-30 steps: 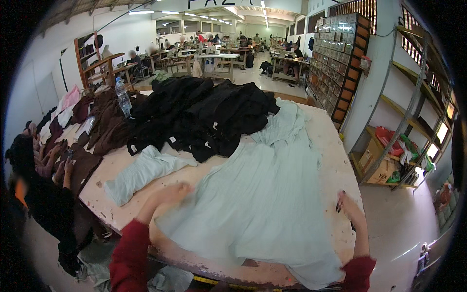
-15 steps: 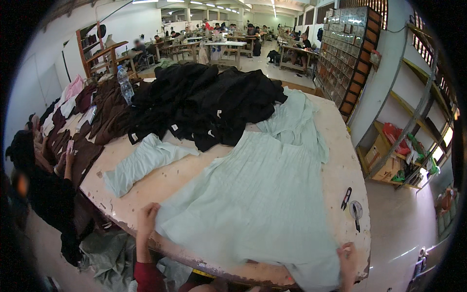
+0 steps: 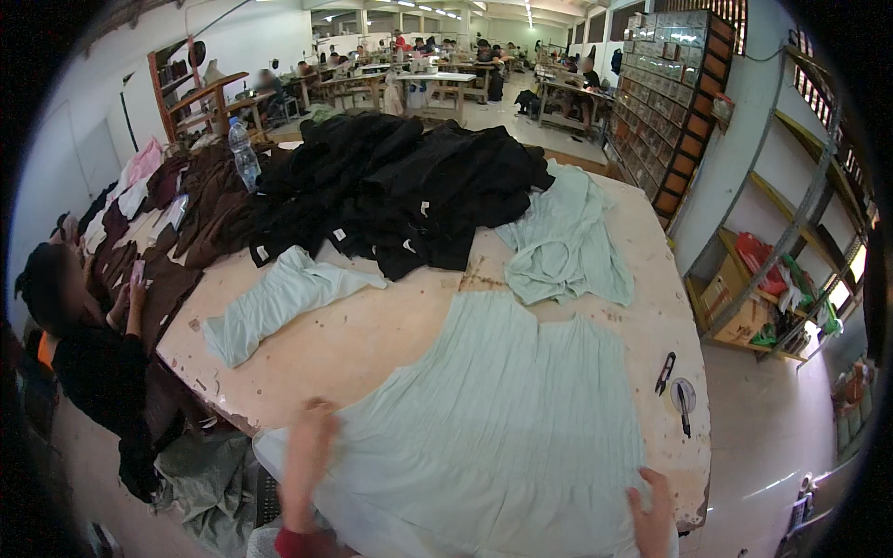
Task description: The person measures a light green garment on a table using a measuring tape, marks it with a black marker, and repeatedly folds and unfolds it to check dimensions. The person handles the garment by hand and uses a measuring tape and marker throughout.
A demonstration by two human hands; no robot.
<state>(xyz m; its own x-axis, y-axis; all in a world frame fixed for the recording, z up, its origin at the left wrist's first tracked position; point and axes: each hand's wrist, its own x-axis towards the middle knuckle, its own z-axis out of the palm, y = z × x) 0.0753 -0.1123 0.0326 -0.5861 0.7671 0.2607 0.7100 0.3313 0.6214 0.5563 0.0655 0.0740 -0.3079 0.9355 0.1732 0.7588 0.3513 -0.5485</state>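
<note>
A pale mint pleated garment (image 3: 502, 428) lies spread at the near side of the worktable (image 3: 251, 377). Over its left edge, my left hand (image 3: 312, 442) is blurred, with bent fingers; whether they grip cloth is unclear. My right hand (image 3: 651, 502) is at its right edge, thumb and bent forefinger apart. A second mint garment (image 3: 569, 232) lies beyond, and a loose mint piece (image 3: 270, 312) at the left. At the right lie black thread snips (image 3: 665, 372) and a pen (image 3: 684, 418) on a clear disc.
Piles of black (image 3: 381, 186) and brown garments (image 3: 191, 242) cover the table's back, beside a water bottle (image 3: 244, 153). A co-worker (image 3: 93, 363) holds a phone at the left. Shelves (image 3: 781, 186) and a wall cabinet (image 3: 670, 112) stand right; people work at sewing tables (image 3: 446, 79) behind.
The near mint garment has slid toward me, separating from the second one and baring some tabletop. My left hand has moved right over it. The snips and pen, earlier in my right hand, lie on the table.
</note>
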